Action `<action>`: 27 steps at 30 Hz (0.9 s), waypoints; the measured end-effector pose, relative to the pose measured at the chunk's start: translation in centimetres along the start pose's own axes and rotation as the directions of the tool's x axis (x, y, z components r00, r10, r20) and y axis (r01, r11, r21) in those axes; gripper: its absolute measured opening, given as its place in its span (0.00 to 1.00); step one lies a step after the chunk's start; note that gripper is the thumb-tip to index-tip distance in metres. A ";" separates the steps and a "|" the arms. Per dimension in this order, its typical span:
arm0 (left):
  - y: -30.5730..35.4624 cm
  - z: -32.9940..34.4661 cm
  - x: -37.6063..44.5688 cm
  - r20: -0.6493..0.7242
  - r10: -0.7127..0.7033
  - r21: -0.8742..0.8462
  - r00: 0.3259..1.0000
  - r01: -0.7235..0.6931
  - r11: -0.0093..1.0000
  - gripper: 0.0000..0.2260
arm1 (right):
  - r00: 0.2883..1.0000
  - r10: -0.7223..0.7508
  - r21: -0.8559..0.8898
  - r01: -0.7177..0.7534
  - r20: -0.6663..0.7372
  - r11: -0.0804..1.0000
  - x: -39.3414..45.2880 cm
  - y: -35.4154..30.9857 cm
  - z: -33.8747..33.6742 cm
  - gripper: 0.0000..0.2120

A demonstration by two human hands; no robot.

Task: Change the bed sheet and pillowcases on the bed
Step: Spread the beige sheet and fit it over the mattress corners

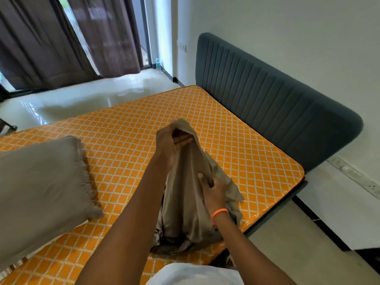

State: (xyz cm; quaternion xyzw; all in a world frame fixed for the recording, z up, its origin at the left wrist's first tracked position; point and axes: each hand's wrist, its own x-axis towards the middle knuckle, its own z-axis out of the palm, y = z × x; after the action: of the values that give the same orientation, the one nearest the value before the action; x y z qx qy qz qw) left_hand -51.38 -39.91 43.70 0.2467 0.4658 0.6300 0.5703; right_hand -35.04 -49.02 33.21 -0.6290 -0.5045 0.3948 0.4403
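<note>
A taupe pillowcase (189, 206) hangs bunched over the bare orange diamond-patterned mattress (127, 128). My left hand (168, 140) grips its top end and holds it up. Lower down, my right hand (212, 190), with an orange band on the wrist, pinches a fold at the cloth's middle. The pillowcase's bottom end lies crumpled on the mattress near its front edge. A pillow in a taupe cover (41, 190) lies on the mattress at the left.
A dark grey padded headboard (273, 95) stands along the right wall. Shiny pale floor (72, 101) lies beyond the bed, with brown curtains (41, 42) and a water bottle (158, 63) by the window. A socket strip (357, 177) runs along the wall on the right.
</note>
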 end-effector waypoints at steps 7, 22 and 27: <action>0.5 -0.7 2.4 -0.149 0.069 -0.055 0.986 -0.078 0.995 0.13 | 0.985 0.062 -0.392 0.007 0.161 0.920 3.0 4.0 -6.5 0.22; 0.6 0.0 0.4 -0.113 0.063 0.054 0.992 -0.057 0.997 0.16 | 0.913 0.283 -0.206 -0.228 0.295 0.952 2.7 2.4 -7.8 0.15; -4.6 0.0 -3.2 -0.042 0.013 0.393 0.999 0.005 0.920 0.10 | 0.954 0.127 0.203 -0.186 0.270 0.961 3.8 -6.6 -7.1 0.14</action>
State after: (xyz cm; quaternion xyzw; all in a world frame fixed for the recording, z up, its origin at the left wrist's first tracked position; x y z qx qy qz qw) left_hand -48.45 -43.33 40.42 0.3432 0.5946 0.5302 0.4976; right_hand -29.54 -45.69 41.46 -0.5570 -0.4570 0.5610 0.4076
